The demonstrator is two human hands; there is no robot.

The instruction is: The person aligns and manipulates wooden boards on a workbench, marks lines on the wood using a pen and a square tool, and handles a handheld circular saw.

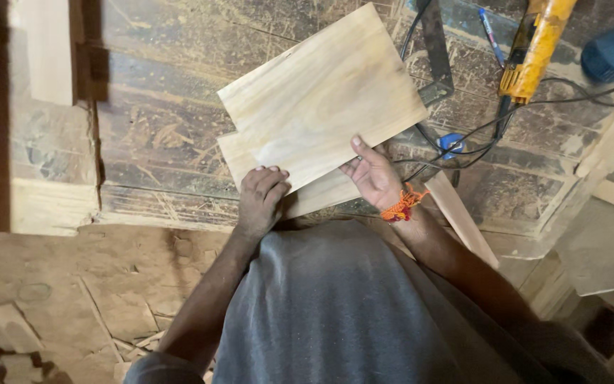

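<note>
We look down on two pale, flat rectangular wooden boards stacked at the centre of the frame. The upper board (pixel 321 89) lies tilted, its far corner pointing toward the top of the frame, and it covers most of the lower board (pixel 250 153), whose edge shows at the left and along the bottom.

The left hand (pixel 262 195) sits at the lower middle, its fingers (pixel 273 178) curled down over the near edge of the lower board, gripping it. The right hand (pixel 371 174), with an orange thread band (pixel 403 204) at the wrist, is just beside it to the right; its thumb lies flat on top of the upper board while the remaining fingers tuck beneath the edge, so it pinches the wood loosely.

Both boards rest on a dark, scratched wooden workbench (pixel 165 121). At the upper right lie a yellow power tool (pixel 534 46), black cables (pixel 477 135) and a blue pen (pixel 490 35).
</note>
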